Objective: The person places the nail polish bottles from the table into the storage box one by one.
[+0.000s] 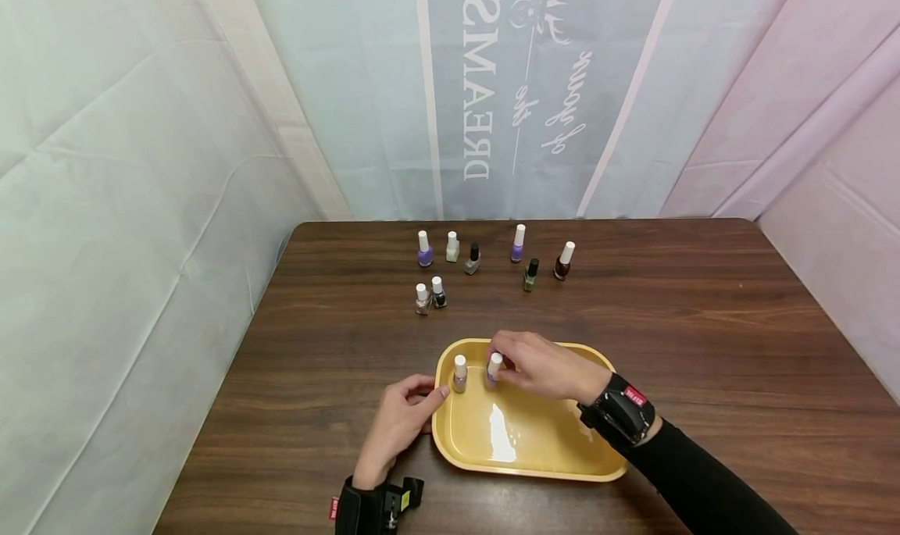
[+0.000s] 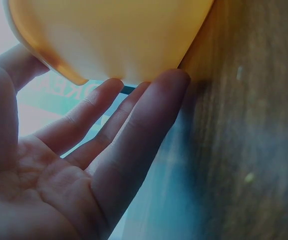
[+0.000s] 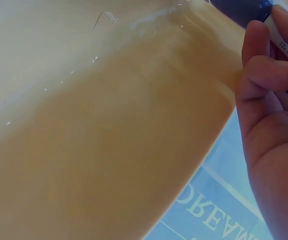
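My right hand (image 1: 537, 363) reaches over the yellow tray (image 1: 527, 471) and pinches a nail polish bottle (image 1: 495, 361) by its white cap. In the right wrist view that bottle (image 3: 243, 10) shows dark blue-violet glass, partly cut off by the frame. A second white-capped nail polish (image 1: 460, 375), pale mauve, stands in the tray's left end. At that same end my left hand (image 1: 404, 418) holds the tray's edge, thumb at the rim. The left wrist view shows its fingertips (image 2: 171, 82) against the tray's outer wall (image 2: 119, 40).
Beyond the tray, several nail polishes stand on the brown wooden table (image 1: 316, 347). Two purple ones (image 1: 425, 255) have white caps; a green one (image 1: 530, 276) has a black cap. A clear bottle (image 1: 423, 301) stands beside a black one (image 1: 439, 293). Printed curtains (image 1: 548, 90) hang behind.
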The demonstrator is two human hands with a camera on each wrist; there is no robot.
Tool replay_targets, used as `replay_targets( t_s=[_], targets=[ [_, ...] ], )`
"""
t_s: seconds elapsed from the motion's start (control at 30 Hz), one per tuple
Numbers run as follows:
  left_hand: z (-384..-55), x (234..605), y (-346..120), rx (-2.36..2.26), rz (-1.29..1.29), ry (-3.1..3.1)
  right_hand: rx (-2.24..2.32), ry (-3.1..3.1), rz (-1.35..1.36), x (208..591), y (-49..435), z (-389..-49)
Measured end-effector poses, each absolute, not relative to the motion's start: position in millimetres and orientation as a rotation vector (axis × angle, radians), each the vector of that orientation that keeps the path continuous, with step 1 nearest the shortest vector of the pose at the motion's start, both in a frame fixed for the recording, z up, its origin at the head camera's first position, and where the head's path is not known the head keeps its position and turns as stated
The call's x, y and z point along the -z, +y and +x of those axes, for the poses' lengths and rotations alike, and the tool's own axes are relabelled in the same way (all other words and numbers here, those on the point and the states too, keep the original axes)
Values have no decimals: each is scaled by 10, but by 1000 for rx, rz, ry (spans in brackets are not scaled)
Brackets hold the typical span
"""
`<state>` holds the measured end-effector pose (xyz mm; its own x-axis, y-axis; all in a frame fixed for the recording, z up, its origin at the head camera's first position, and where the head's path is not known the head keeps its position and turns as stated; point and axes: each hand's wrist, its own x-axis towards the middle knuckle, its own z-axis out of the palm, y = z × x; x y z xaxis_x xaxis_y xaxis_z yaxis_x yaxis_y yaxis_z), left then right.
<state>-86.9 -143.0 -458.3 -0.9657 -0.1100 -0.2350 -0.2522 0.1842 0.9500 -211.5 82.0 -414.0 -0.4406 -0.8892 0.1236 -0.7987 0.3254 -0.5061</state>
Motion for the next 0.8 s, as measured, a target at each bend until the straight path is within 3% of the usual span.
replay_targets(
  t_s=[0.8],
  targets=[
    [-859,4569,-1432,-1918,-358,2312,728,2425,-1504,4154,803,-2085]
  ],
)
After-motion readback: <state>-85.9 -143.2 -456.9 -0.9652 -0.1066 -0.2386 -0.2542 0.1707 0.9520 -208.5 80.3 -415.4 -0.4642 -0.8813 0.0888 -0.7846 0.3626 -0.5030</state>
